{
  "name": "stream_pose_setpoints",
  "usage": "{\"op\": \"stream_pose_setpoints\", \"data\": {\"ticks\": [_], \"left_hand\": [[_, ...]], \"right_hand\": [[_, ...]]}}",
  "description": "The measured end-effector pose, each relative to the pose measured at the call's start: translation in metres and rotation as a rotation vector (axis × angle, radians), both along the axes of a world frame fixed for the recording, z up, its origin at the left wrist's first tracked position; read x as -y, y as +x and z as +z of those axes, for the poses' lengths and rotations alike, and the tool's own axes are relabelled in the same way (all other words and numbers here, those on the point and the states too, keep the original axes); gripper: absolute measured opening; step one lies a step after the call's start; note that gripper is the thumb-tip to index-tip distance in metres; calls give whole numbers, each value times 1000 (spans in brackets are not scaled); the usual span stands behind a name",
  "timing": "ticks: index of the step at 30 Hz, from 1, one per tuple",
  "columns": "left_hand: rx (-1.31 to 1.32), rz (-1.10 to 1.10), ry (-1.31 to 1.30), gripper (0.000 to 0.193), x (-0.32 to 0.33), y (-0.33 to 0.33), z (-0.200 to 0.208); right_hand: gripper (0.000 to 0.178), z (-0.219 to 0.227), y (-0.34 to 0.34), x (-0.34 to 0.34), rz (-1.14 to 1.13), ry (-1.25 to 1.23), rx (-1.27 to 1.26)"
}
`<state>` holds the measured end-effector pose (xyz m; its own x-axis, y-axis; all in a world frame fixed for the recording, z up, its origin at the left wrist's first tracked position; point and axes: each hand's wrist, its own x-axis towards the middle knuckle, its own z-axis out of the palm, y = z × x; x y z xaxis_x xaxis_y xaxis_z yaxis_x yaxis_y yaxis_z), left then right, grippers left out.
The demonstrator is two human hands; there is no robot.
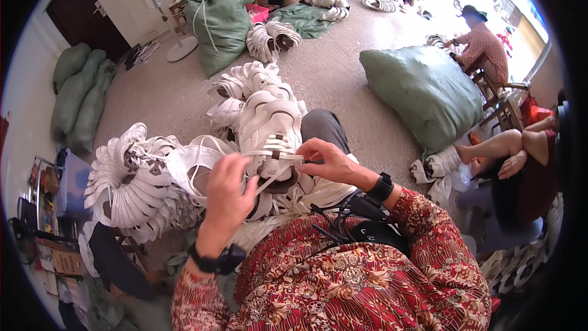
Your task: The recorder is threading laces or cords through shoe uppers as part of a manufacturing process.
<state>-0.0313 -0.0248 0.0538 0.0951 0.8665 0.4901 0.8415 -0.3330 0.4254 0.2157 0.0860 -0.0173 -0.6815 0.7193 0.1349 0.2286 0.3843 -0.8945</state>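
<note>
My right fingers (313, 148) pinch the lace (286, 157); whether my left fingers (231, 170) grip, I can't tell. Best pull evenly, keeping the shoe (267, 120) steady.

From the head, a fisheye looks down on near hands (228, 199) and floor (331, 64).

The white shoe upper (268, 117) lies between your left hand (228, 195) and right hand (327, 162), toe pointing away from you; its lace (289, 157) (white too, and flat) crosses the tongue beside your right hand.
</note>
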Motion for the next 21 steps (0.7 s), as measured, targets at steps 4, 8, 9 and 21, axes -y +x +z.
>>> {"op": "stream_pose_setpoints", "data": {"ticks": [4,8,9,21], "left_hand": [[-158,30,41,30,-39,17,-30],[-316,68,110,28,-53,21,-50],[-279,52,139,29,-54,21,-51],[-220,-93,153,31,-37,9,-18]], "right_hand": [[27,5,13,3,-41,-134,-80],[23,6,29,0,-61,-177,-66],[22,7,30,-1,-68,-191,-75],[16,44,-51,-15,35,475,-36]]}}
